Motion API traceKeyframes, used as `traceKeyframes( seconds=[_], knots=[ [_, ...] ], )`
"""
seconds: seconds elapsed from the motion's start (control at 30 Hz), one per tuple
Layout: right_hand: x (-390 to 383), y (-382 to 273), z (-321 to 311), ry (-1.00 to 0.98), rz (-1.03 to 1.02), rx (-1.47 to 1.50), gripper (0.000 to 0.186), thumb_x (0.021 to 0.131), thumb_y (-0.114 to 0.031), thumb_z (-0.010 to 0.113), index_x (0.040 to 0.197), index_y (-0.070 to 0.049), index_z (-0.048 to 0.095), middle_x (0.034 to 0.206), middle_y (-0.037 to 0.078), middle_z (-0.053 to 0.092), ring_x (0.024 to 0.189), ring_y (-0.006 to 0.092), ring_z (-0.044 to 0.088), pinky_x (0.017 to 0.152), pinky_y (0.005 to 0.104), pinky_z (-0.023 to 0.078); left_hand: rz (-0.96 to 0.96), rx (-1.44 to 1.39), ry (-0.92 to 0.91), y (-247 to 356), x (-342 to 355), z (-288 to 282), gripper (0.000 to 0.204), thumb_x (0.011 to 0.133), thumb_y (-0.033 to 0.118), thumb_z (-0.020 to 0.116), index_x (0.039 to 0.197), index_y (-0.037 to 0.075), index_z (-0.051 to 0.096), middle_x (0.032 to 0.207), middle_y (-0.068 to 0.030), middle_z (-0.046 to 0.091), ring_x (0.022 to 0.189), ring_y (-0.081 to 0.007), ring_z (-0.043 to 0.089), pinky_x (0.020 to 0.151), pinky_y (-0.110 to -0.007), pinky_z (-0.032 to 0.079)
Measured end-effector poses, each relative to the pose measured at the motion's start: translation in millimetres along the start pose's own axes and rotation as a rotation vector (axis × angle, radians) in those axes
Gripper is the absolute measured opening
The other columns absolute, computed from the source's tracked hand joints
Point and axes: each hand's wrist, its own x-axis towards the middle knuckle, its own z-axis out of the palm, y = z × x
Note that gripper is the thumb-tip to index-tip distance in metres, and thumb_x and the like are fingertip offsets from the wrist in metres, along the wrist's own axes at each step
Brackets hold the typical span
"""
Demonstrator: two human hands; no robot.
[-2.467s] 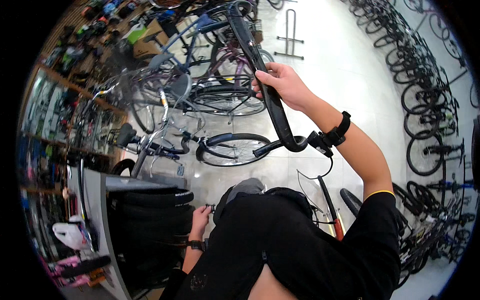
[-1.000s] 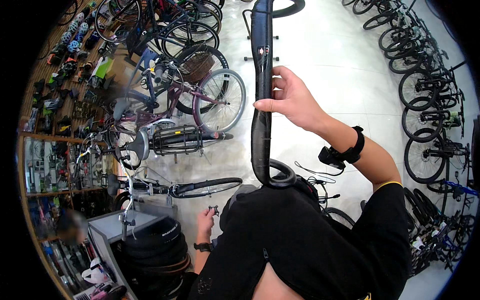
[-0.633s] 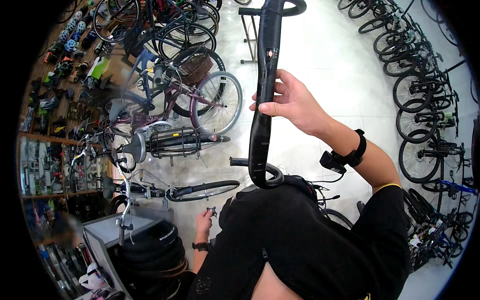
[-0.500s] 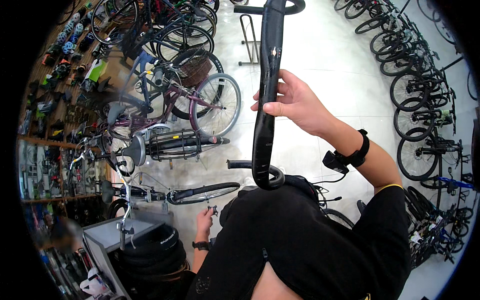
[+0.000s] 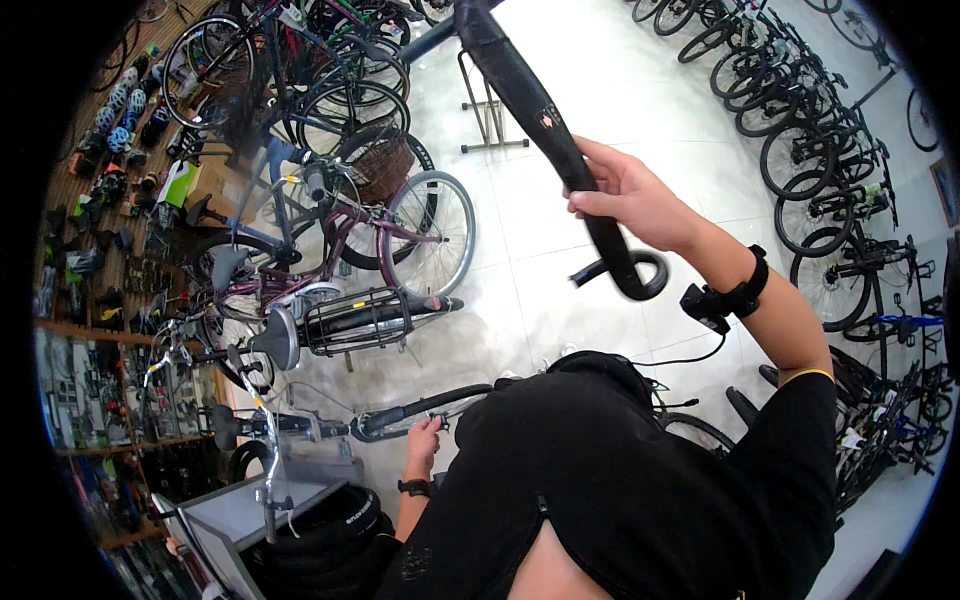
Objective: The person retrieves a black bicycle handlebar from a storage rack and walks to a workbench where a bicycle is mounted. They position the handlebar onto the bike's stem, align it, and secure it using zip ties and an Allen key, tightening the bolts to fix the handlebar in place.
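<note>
My right hand grips a long black drop handlebar near its middle, with the thumb across it and fingers behind. The bar slants from the top centre toward a curved drop beside my right wrist, which wears a black strap with a small device and a cable. Low beside my black-shirted body, my left hand is closed on a small dark metal piece, too small to identify surely.
Bicycles crowd the left, before shelves of helmets and accessories. A floor stand stands ahead on pale tiled floor. A long row of bicycles lines the right. A grey cabinet holds stacked tyres at lower left.
My right hand and the handlebar have moved to the right, and the bar has turned from upright in the picture to a slant leaning left at the top. My left hand keeps its hold.
</note>
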Motion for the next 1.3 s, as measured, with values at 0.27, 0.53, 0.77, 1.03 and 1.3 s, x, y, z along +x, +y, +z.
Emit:
traceKeyframes(
  seconds=[0.27,0.53,0.77,1.03,1.3],
  knots=[
    [-25,-8,-30,0.226,-0.174,-0.609,0.039,0.087,-0.01,0.065,0.123,-0.001,0.056,0.085,0.004,0.061,0.075,0.0128,0.053,0.07,0.028,0.044,0.044,0.136,-0.107,7,19,-4,0.021,0.094,0.026,0.063,0.084,0.008,0.061,0.059,0.0059,0.045,0.041,-0.0044,0.033,0.038,-0.025,0.025],
    [-64,-22,-60,0.282,-0.337,-1.148,0.036,0.085,-0.015,0.068,0.117,-0.004,0.055,0.082,0.013,0.064,0.076,0.0299,0.063,0.069,0.0358,0.047,0.123,0.024,-0.235,-8,69,9,0.019,0.093,0.024,0.063,0.084,0.007,0.061,0.063,0.0032,0.051,0.04,-0.0054,0.034,0.038,-0.024,0.025],
    [-95,-23,-89,0.282,-0.359,-1.449,0.037,0.084,-0.015,0.069,0.118,-0.008,0.058,0.091,0.007,0.065,0.078,0.0257,0.06,0.076,0.0371,0.045,0.031,0.172,-0.169,38,53,48,0.021,0.094,0.027,0.062,0.088,0.007,0.063,0.059,0.0031,0.05,0.041,-0.0069,0.036,0.039,-0.026,0.026],
    [-110,-8,-138,0.316,-0.382,-1.579,0.036,0.083,-0.022,0.07,0.115,-0.009,0.059,0.086,0.005,0.065,0.078,0.0215,0.065,0.066,0.0342,0.052,0.074,0.227,-0.182,68,49,115,0.022,0.093,0.028,0.064,0.082,0.008,0.063,0.061,0.0064,0.049,0.045,-0.0045,0.036,0.042,-0.023,0.026],
    [-93,7,-192,0.317,-0.309,-1.455,0.031,0.083,-0.023,0.071,0.103,-0.005,0.057,0.081,0.007,0.062,0.076,0.0251,0.063,0.065,0.0366,0.051,0.384,0.416,-0.22,89,43,151,0.021,0.093,0.026,0.064,0.08,0.011,0.061,0.059,0.0082,0.044,0.044,-0.003,0.034,0.041,-0.023,0.024]
  ],
)
